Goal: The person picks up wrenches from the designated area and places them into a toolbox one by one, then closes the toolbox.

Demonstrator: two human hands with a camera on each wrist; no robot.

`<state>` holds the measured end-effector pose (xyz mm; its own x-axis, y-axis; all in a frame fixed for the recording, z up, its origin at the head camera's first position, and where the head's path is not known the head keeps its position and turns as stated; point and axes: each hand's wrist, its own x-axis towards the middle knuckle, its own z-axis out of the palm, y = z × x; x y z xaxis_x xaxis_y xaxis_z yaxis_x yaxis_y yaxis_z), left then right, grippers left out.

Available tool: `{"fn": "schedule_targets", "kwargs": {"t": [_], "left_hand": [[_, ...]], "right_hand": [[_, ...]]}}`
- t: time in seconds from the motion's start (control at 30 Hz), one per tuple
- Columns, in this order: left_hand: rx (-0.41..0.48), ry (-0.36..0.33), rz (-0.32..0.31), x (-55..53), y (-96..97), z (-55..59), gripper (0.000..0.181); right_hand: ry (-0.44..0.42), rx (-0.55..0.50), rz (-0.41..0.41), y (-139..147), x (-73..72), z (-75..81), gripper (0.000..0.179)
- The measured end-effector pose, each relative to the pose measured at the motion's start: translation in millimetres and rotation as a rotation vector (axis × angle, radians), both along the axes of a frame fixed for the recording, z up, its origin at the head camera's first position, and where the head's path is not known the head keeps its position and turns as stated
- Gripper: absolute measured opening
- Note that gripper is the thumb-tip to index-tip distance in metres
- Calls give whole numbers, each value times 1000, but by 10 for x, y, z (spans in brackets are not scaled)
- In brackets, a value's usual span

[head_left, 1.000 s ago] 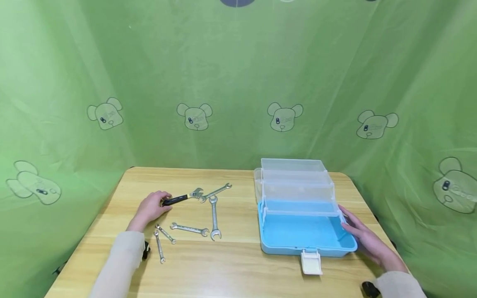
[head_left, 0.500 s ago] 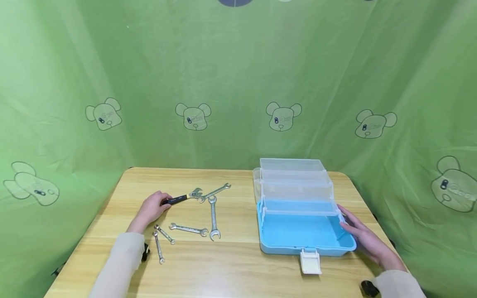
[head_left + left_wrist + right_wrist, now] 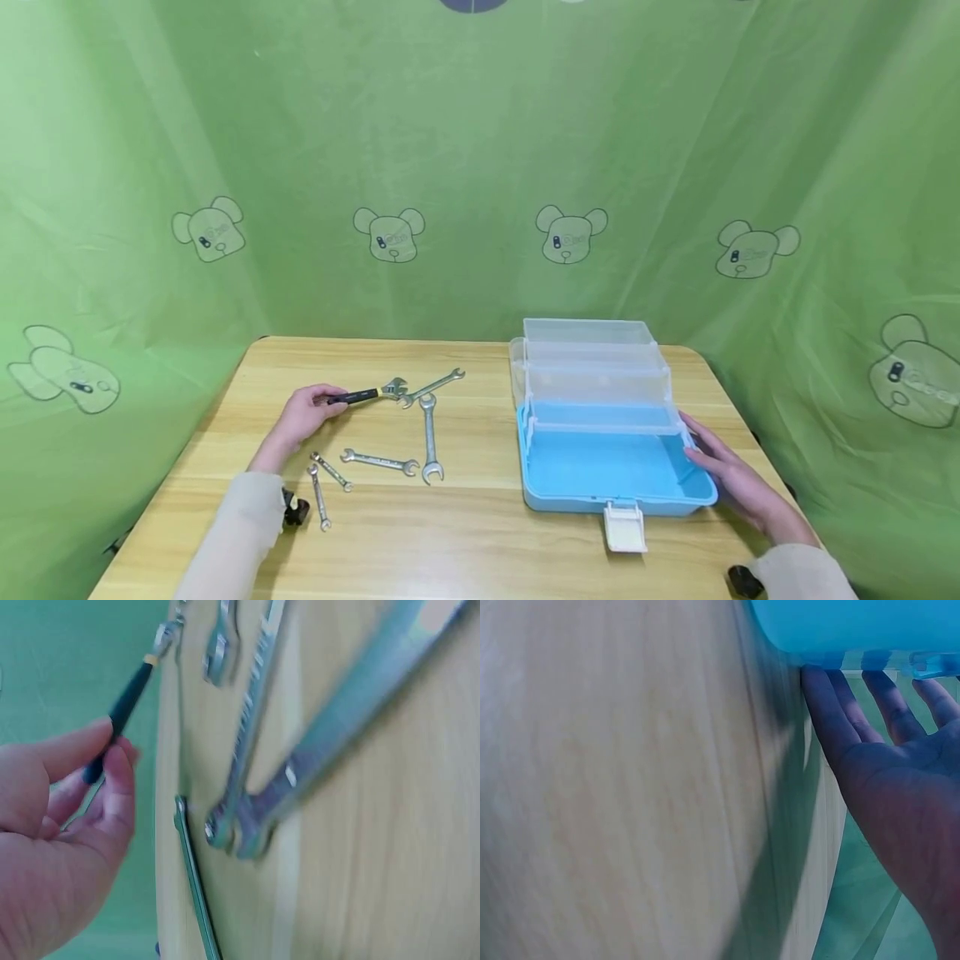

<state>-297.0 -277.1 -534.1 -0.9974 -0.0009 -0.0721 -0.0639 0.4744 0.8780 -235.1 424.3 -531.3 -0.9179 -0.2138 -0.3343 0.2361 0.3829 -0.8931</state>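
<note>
From my head, one camera looks forward and down, far enough back to take in much of the table, my left hand, my right hand and the curtain beyond. The one on my left wrist is close in, its picture turned sideways, facing past my fingers along the black-handled wrench; the head view shares that wrench. On my right wrist, another near, sideways view looks low across the tabletop to the blue box, which the head view shows from above.
</note>
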Motion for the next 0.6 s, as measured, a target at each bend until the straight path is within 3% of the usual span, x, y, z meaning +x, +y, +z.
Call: {"fn": "schedule_targets", "kwargs": {"t": [0.1, 0.33, 0.6], "left_hand": [[65, -36, 14, 6, 19, 7, 39], [124, -37, 2, 20, 46, 11, 38], [187, -54, 56, 32, 57, 21, 42]], "right_hand": [[4, -4, -1, 5, 15, -2, 76], [5, -2, 0, 3, 22, 9, 76], [23, -2, 2, 12, 8, -10, 76]]}}
